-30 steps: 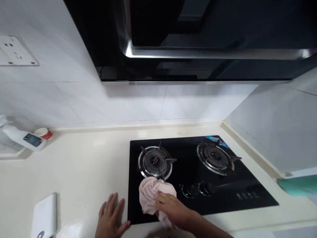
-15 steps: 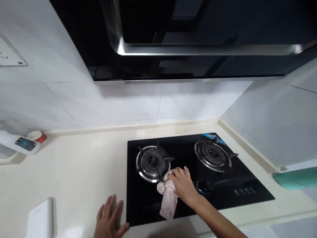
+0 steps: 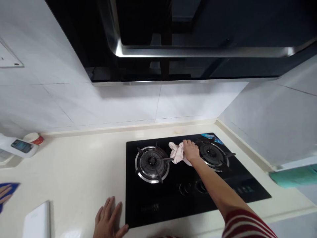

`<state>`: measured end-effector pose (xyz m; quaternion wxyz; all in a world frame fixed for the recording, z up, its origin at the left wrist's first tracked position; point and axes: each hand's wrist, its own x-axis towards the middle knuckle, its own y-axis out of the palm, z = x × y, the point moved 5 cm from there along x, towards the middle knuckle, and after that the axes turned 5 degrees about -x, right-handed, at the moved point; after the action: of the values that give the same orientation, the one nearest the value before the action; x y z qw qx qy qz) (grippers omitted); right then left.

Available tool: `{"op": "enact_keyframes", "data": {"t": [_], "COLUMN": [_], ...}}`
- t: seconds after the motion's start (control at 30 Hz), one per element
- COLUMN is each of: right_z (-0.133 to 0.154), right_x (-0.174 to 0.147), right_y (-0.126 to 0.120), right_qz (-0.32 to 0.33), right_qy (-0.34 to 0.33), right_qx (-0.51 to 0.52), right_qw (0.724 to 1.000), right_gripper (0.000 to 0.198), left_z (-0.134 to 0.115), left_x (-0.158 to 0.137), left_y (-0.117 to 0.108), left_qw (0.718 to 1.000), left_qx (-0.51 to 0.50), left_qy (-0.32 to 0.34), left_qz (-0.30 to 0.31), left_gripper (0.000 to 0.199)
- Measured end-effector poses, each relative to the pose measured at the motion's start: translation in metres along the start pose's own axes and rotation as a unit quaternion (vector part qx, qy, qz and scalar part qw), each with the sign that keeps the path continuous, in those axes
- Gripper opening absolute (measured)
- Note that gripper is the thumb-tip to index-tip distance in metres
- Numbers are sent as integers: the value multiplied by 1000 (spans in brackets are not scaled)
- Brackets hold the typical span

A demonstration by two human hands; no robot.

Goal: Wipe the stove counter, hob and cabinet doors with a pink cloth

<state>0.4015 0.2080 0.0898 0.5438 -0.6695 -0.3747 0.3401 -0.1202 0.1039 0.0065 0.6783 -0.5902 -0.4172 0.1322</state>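
Note:
A pale pink cloth (image 3: pixel 177 152) lies bunched on the black glass gas stove (image 3: pixel 153 198), between its two burners. My right hand (image 3: pixel 191 150) is closed over the cloth's right side and presses it on the glass. The left burner (image 3: pixel 152 161) is just left of the cloth, and the right burner (image 3: pixel 213 154) is partly hidden behind my wrist. My left hand (image 3: pixel 108 219) rests flat on the cream countertop (image 3: pixel 86 172) with fingers spread, its thumb at the stove's front left edge.
Low over the stove hangs a black range hood (image 3: pixel 188 66). On the left are a white bottle (image 3: pixel 17 145), a red and white cup (image 3: pixel 34 138) and a white box-like object (image 3: pixel 37 220). Another person's hand (image 3: pixel 4 191) is on a blue cloth (image 3: pixel 13 187). A green roll (image 3: pixel 294 177) lies right.
My right hand has moved the pink cloth from the stove's front toward the back, between the burners. My left hand stays put. Another person's hand with a blue cloth has appeared at the left edge.

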Motion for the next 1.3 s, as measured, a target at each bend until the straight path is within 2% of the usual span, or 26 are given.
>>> {"op": "enact_keyframes", "data": {"t": [0.07, 0.13, 0.23, 0.3, 0.37, 0.53, 0.6, 0.7, 0.8, 0.97, 1.07, 1.17, 1.23, 1.3], "right_z": [2, 6, 12, 11, 8, 13, 20, 19, -5, -71, -119, -166, -183, -182], "right_x": [1, -12, -42, -54, -50, -18, -21, -46, -72, -91, -101, -117, -129, -139], "right_y": [0, 8, 27, 36, 35, 20, 19, 27, 37, 57, 77, 98, 103, 99], "right_qz": [-12, -13, 21, 53, 80, 138, 125, 97, 89, 70, 56, 84, 92, 74], "right_qy": [-14, -50, -135, -162, -146, -74, -92, -144, -165, -124, -52, 49, 105, 128], "right_qx": [3, 9, 19, 27, 50, 122, 125, 136, 144, 148, 138, 98, 66, 26], "right_qw": [1000, 999, 990, 985, 985, 980, 980, 975, 972, 979, 988, 990, 988, 989], "right_gripper": [49, 55, 64, 68, 62, 42, 36, 34, 32, 35, 38, 40, 42, 43], "left_z": [0, 0, 0, 0, 1, 2, 3, 5, 5, 4, 3, 1, 0, 0], "left_x": [0, 0, -1, -1, 0, 1, 0, -1, -1, 2, 4, 5, 5, 4], "left_y": [-1, -2, -1, -1, -2, -2, 0, 4, 6, 3, 1, -1, -1, -1], "left_qw": [1000, 1000, 1000, 1000, 1000, 1000, 999, 999, 998, 998, 998, 998, 998, 997], "left_qx": [-3, -8, -17, -21, -19, -27, -32, -40, -48, -48, -45, -44, -45, -50], "left_qy": [-5, -9, -12, -14, -14, -5, -12, -29, -38, -33, -33, -30, -30, -35], "left_qz": [2, 4, 6, 7, 10, 6, 7, 18, 29, 27, 32, 33, 36, 40], "left_gripper": [69, 68, 69, 69, 67, 64, 63, 63, 64, 64, 62, 62, 62, 63]}}
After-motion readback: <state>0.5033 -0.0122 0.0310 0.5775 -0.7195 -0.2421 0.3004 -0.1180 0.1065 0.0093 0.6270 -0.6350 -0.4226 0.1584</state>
